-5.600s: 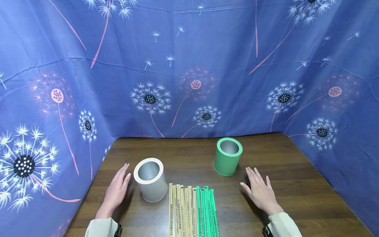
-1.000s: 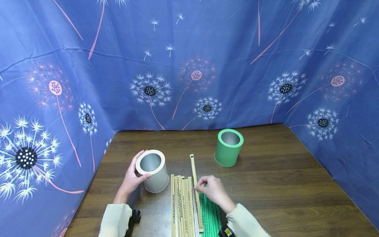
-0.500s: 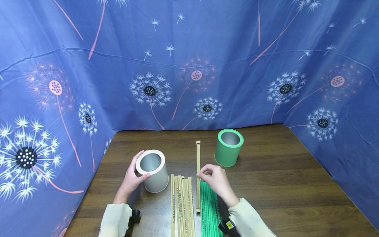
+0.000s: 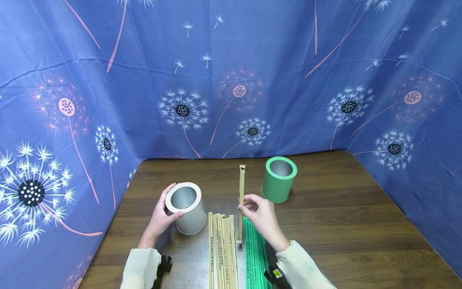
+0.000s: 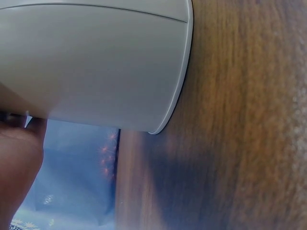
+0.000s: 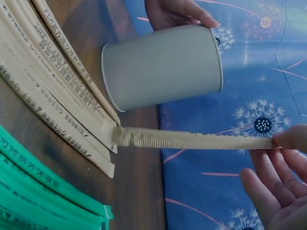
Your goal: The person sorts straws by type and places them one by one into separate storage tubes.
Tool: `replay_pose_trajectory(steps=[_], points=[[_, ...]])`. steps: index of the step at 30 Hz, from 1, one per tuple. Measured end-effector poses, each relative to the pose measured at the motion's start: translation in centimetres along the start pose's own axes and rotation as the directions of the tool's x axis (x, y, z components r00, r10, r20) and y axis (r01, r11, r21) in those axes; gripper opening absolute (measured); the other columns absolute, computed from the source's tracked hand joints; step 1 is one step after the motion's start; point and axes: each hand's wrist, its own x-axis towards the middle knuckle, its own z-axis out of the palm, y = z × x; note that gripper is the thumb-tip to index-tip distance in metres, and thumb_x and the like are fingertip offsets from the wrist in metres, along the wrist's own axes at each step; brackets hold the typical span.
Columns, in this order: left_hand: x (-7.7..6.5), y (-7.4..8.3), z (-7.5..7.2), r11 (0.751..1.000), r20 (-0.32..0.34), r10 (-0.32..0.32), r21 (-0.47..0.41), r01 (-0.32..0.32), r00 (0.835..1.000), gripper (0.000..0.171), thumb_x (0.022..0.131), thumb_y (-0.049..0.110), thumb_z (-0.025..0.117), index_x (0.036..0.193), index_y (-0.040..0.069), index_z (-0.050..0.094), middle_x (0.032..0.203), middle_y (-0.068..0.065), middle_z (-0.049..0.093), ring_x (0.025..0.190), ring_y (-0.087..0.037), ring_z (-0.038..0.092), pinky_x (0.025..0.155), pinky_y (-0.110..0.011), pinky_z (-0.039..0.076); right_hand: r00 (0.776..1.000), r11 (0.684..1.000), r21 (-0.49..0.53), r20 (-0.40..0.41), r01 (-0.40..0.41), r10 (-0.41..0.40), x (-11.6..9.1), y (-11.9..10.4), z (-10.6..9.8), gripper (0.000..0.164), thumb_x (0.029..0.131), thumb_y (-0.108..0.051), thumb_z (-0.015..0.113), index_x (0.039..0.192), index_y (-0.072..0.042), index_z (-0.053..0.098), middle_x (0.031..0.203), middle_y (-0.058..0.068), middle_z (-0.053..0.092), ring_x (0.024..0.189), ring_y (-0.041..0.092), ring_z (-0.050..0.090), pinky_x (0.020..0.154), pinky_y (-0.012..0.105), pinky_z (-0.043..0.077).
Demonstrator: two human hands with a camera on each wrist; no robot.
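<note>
My left hand (image 4: 160, 218) grips a white can (image 4: 193, 220) by its rim and side, thumb at the front of the rim. The can stands upright and its inside looks bare metal. My right hand (image 4: 265, 216) pinches a tan paper-wrapped straw (image 4: 241, 184) between thumb and fingers near its middle, held nearly upright above the table. In the right wrist view this straw (image 6: 192, 139) passes in front of the row of other wrappers. Several tan wrapped straws (image 4: 221, 249) lie side by side, with several green wrapped straws (image 4: 254, 253) to their right, partly under my right arm.
A green can (image 4: 278, 186) stands upright at the back right, its mouth facing up. The wooden table (image 4: 361, 224) is bordered by a blue dandelion-print cloth (image 4: 288, 100) at the back and both sides.
Both hands lay flat on the table earliest on. The left has since taken hold of the white can. The right has lifted one tan straw from the row, raising it more upright.
</note>
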Motion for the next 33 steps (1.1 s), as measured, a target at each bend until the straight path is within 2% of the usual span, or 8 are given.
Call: replay_pose_trajectory(steps=[4,12,20,25,28,33], points=[[0.0,0.0,0.0,1.0,0.001,-0.003,-0.003,0.003,1.0,0.092,0.072,-0.004,0.073,0.151,0.011,0.028,0.149,-0.006,0.041,0.12,0.004,0.047,0.096,-0.01,0.039,1.0,1.0,0.002,-0.003,0.027,-0.027,0.3,-0.6,0.0,0.01,0.077,-0.001,0.076,0.085,-0.005,0.071,0.078,0.007,0.073,0.071,0.009,0.069,0.068,0.018,0.055],[0.1,-0.4,0.2,1.0,0.003,0.016,-0.003,-0.016,1.0,0.091,0.072,-0.006,0.072,0.151,0.007,0.028,0.148,-0.022,0.038,0.12,0.005,0.047,0.096,-0.009,0.039,0.993,0.993,0.021,-0.018,0.113,-0.113,1.6,-2.4,-0.1,0.01,0.079,-0.004,0.076,0.088,-0.006,0.072,0.08,0.007,0.074,0.073,0.014,0.07,0.068,0.019,0.056],[0.1,-0.1,0.2,1.0,-0.013,0.016,-0.003,-0.016,1.0,0.09,0.072,-0.007,0.071,0.15,0.005,0.028,0.144,-0.02,0.04,0.118,0.005,0.047,0.095,-0.008,0.039,0.986,0.985,0.044,-0.024,0.168,-0.167,2.5,-4.2,0.3,0.01,0.08,-0.006,0.075,0.09,-0.006,0.073,0.083,0.008,0.075,0.074,0.016,0.071,0.069,0.02,0.056],[0.1,-0.1,0.2,1.0,-0.013,0.018,0.003,-0.018,1.0,0.09,0.072,-0.007,0.071,0.15,0.005,0.028,0.145,-0.021,0.039,0.118,0.005,0.047,0.095,-0.008,0.039,0.986,0.982,0.083,-0.016,0.167,-0.166,2.7,-4.7,0.3,0.009,0.082,-0.006,0.074,0.091,-0.006,0.073,0.085,0.009,0.075,0.076,0.018,0.072,0.07,0.02,0.056],[0.1,-0.2,0.1,1.0,-0.018,0.011,0.0,-0.011,1.0,0.09,0.072,-0.006,0.071,0.15,0.005,0.028,0.143,-0.016,0.042,0.117,0.005,0.048,0.094,-0.008,0.039,0.986,0.982,0.087,-0.021,0.167,-0.166,2.7,-4.9,0.3,0.009,0.082,-0.006,0.074,0.091,-0.006,0.073,0.085,0.009,0.075,0.077,0.02,0.072,0.071,0.02,0.056],[0.1,-0.3,0.2,0.999,-0.019,0.002,-0.037,-0.003,1.0,0.089,0.072,-0.008,0.07,0.15,0.005,0.028,0.136,0.003,0.046,0.116,0.002,0.05,0.094,-0.01,0.04,0.985,0.981,0.084,-0.035,0.173,-0.171,2.7,-4.9,0.2,0.008,0.082,-0.006,0.074,0.09,-0.006,0.073,0.084,0.009,0.075,0.077,0.019,0.072,0.071,0.02,0.057]])
